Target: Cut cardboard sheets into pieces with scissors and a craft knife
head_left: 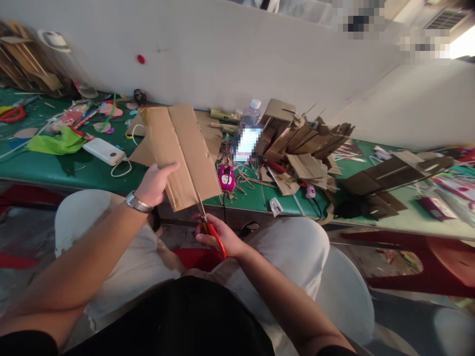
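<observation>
By the left grip point(153, 185), thumb uppermost, a creased, oblong brown cardboard sheet point(185, 153) is clasped over the front of the smooth green desk point(74, 170); at the sheet's lower edge, red-handled scissors point(214, 234) are grasped by the right grip point(227, 237), forearm slanted inward.

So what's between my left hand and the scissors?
In the head view, the lower part of the cardboard piece lies between your left hand and the scissors at its near edge.

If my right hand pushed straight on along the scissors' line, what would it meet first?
The cardboard: the scissors in the right hand already reach its near edge. How deep the blades sit is unclear.
</observation>
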`<state>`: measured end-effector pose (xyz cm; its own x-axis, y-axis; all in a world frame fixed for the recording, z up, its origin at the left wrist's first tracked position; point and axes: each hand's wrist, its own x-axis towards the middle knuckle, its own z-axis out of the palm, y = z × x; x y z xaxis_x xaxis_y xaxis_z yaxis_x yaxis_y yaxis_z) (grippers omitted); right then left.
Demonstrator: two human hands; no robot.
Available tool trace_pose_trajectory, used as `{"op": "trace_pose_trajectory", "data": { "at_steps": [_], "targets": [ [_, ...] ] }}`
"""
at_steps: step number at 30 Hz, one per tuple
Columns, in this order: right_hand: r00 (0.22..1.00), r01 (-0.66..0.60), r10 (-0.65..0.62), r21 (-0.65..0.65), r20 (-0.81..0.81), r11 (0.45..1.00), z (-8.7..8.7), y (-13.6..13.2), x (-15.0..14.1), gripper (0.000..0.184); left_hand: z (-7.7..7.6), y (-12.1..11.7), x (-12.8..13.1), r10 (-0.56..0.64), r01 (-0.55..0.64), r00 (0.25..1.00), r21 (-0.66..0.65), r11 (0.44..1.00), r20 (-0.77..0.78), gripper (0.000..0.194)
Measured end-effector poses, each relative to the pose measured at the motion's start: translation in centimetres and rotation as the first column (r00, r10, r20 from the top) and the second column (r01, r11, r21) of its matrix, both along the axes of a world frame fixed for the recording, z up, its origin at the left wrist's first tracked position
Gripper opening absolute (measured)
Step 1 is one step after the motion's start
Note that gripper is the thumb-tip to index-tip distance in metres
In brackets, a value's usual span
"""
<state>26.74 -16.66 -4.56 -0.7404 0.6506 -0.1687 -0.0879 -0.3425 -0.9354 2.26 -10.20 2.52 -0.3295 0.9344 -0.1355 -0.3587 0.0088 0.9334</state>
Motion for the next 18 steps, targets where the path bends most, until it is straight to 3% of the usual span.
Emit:
{"op": "trace_pose_trajectory", "data": {
  "at_steps": [4,8,14,18],
  "targets": [
    [0.999,0.035,-0.035,-0.016,-0.001,0.999,-0.4,-0.4,-0.3,0.055,-0.4,-0.2,0.3,-0.063,0.062,0.997,-0.017,0.998,-0.034,0.045],
    [0.997,0.058,-0.059,-0.046,-0.042,0.997,-0.8,-0.8,-0.6,0.062,-0.2,-0.3,0.4,-0.07,0.069,0.997,-0.018,0.997,-0.027,0.046],
    [0.992,-0.03,0.022,-0.068,-0.127,0.997,-0.6,-1.2,-0.8,0.068,0.5,-0.4,0.3,-0.045,0.045,0.999,-0.033,0.998,-0.004,0.048],
    [0.999,0.032,-0.032,0.025,0.014,0.999,-1.1,-1.3,-1.0,0.072,0.2,-0.5,0.3,-0.076,0.076,0.997,-0.019,0.997,-0.017,0.047]
  ]
}}
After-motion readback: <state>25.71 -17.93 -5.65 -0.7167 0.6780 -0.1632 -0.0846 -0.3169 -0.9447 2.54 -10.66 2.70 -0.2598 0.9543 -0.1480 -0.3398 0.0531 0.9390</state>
